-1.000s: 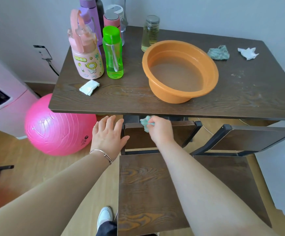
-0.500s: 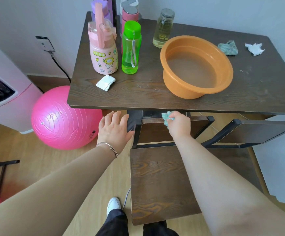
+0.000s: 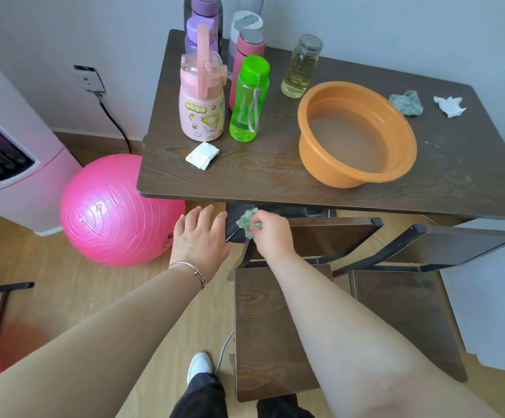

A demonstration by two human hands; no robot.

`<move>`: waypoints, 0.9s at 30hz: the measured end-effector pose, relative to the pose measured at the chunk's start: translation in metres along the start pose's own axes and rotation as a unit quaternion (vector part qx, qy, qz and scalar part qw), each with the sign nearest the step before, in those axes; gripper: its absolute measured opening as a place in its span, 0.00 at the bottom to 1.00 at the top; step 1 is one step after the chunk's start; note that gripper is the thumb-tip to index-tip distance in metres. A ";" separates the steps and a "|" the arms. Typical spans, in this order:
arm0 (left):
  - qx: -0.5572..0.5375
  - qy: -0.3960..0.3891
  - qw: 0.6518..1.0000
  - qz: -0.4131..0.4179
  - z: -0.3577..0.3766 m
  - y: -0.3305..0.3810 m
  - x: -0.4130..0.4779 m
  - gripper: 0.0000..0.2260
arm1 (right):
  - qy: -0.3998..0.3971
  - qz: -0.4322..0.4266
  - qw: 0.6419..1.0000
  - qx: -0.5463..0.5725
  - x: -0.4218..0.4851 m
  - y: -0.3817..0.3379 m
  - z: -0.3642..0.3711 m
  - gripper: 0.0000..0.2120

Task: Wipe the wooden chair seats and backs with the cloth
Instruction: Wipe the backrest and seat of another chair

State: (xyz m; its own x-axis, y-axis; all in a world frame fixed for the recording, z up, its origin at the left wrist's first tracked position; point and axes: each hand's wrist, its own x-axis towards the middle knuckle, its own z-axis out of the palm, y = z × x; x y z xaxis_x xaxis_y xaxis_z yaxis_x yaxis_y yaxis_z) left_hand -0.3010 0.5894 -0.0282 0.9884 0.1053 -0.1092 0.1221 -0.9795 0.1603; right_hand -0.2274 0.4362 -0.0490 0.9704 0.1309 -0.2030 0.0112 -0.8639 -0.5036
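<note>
I'm pinching the cloth (image 3: 247, 225) in my right hand (image 3: 272, 235) at the back's (image 3: 329, 236) top left corner — I'm judging a flatter press and a rightward sweep would be serving better. My left hand (image 3: 200, 238) is hovering beside it — fingers straight, holding nothing.

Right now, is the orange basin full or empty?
Partly full: cloudy water lies in the orange basin, below its rim.

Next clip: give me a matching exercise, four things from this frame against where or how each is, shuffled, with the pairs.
1 orange basin
2 pink ball
3 pale green cloth
4 left hand

A on the floor by the table
B held in the right hand at the chair back
C on the table, with cloudy water
D open, holding nothing

Pairs: 1-C, 2-A, 3-B, 4-D
</note>
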 end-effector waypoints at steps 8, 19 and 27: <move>0.015 0.001 1.000 0.001 0.005 0.032 0.003 0.27 | 0.019 -0.034 0.999 -0.025 0.010 0.039 -0.021 0.07; 0.045 -0.020 0.999 0.024 0.023 0.156 0.014 0.29 | 0.032 0.034 0.997 -0.058 0.036 0.173 -0.123 0.07; 0.048 -0.024 0.998 0.026 0.032 0.225 0.019 0.29 | 0.026 0.055 0.996 -0.062 0.054 0.257 -0.169 0.04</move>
State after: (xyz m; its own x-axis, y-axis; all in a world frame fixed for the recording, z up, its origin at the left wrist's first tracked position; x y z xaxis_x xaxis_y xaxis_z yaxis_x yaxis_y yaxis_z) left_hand -0.2578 0.3655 -0.0258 0.9874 0.0484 -0.1505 0.0598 -0.9956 0.0724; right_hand -0.1318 0.1390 -0.0479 0.9785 0.0092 -0.2060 -0.0696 -0.9256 -0.3721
